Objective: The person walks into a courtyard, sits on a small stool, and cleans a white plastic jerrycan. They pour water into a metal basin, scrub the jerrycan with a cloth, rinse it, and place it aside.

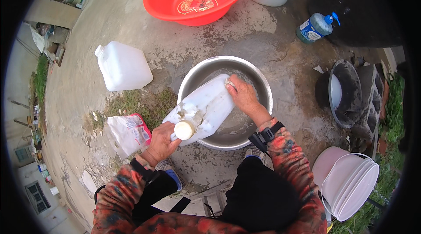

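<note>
A white plastic jug (206, 108), smeared with grey-brown dirt, lies tilted across a metal basin (268, 98) holding some water. Its cream cap (184, 130) points toward me, at the lower left. My left hand (161, 143) is closed round the jug's handle beside the cap. At the jug's far end, my right hand (244, 97) has its fingers bent over the base corner. They pinch a small pale wad (229, 83) against the plastic; whether it is cloth or a scrubber I cannot tell.
A second white jug (125, 66) stands left, with an opened white-and-pink bag (127, 135) nearer me. Beyond the basin are a red tub (164, 4) and a blue pump bottle (313, 29). A black bucket (346, 96) and a pale pink pail (346, 181) lie right.
</note>
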### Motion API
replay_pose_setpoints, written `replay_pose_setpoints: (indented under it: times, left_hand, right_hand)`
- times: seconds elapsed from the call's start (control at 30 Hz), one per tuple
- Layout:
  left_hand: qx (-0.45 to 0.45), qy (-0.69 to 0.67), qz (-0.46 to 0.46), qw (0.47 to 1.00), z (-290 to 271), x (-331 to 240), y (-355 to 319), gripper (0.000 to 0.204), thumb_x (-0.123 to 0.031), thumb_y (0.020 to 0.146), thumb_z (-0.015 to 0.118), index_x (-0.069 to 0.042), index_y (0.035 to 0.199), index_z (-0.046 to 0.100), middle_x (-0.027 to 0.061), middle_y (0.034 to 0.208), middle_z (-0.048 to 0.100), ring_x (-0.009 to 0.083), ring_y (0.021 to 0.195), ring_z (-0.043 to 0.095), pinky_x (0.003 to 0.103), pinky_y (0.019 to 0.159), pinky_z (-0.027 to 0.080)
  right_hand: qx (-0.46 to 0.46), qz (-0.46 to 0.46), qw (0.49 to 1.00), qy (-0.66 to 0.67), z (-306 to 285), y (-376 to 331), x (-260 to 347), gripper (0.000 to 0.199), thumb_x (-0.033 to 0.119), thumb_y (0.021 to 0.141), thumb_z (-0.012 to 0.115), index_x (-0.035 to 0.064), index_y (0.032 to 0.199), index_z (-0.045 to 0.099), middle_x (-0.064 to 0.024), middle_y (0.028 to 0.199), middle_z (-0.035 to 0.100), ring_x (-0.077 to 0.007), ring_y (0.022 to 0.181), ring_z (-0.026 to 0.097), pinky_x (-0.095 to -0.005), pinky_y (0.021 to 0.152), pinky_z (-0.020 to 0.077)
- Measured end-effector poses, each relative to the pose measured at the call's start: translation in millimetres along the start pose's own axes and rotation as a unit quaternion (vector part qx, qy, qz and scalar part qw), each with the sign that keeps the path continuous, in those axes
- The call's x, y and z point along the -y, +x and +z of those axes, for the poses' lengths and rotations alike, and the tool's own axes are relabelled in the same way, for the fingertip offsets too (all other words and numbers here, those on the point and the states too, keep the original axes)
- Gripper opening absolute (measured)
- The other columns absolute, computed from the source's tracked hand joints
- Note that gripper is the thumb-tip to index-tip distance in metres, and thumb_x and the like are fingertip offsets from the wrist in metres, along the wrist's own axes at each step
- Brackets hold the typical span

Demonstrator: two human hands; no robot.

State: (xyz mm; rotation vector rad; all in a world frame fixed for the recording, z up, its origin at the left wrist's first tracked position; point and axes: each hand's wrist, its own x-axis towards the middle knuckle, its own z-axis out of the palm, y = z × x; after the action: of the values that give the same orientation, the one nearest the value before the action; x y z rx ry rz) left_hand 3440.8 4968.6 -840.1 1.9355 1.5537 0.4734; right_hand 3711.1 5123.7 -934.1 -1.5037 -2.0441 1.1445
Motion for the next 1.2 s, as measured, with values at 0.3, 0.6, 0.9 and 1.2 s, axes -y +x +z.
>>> replay_pose_setpoints:
  times: [0.3,0.6,0.9,1.2]
  left_hand:
    - [0.021,0.023,0.0,1.0,-4.6,-0.7,-3.1,0.021,-0.011,0.08,0.068,-0.005,0.1,0.067,0.0131,0.086,0.063,0.0333,0.079,0.064,0.038,0.069,0.052]
    - [-0.022,-0.015,-0.018,0.999,5.1,1.7,-3.2,0.025,-0.01,0.077,0.069,-0.003,0.101,0.066,0.0152,0.089,0.066,0.0359,0.082,0.064,0.041,0.072,0.053]
    - [-0.02,-0.028,-0.037,0.999,6.4,4.9,-4.3,0.025,-0.01,0.077,0.069,-0.003,0.102,0.067,0.0155,0.092,0.067,0.0357,0.083,0.065,0.04,0.074,0.054]
    - [-0.032,-0.165,-0.242,0.956,-0.3,-18.4,8.2,0.02,-0.017,0.09,0.062,0.0,0.101,0.064,0.0126,0.076,0.063,0.0216,0.066,0.063,0.034,0.065,0.051]
  right_hand:
    - [0.197,0.166,0.96,-0.11,31.1,11.7,-102.5,0.026,0.016,0.084,0.065,0.0048,0.107,0.066,-0.0225,0.111,0.063,-0.037,0.111,0.059,-0.0445,0.09,0.0505]
    - [-0.057,-0.1,0.993,0.028,-15.0,-50.7,1.9,0.021,0.012,0.087,0.062,0.0021,0.105,0.059,-0.0166,0.1,0.06,-0.0358,0.089,0.063,-0.042,0.077,0.0509]
    - [-0.01,0.071,0.99,-0.125,8.3,6.0,-45.6,0.021,0.009,0.087,0.06,0.0043,0.107,0.059,-0.0188,0.11,0.056,-0.0381,0.102,0.059,-0.0442,0.087,0.0492]
    - [0.175,0.192,0.966,0.004,25.9,-14.9,-80.9,0.028,0.008,0.08,0.064,0.0042,0.108,0.062,-0.0224,0.105,0.062,-0.0394,0.09,0.065,-0.0441,0.081,0.0543]
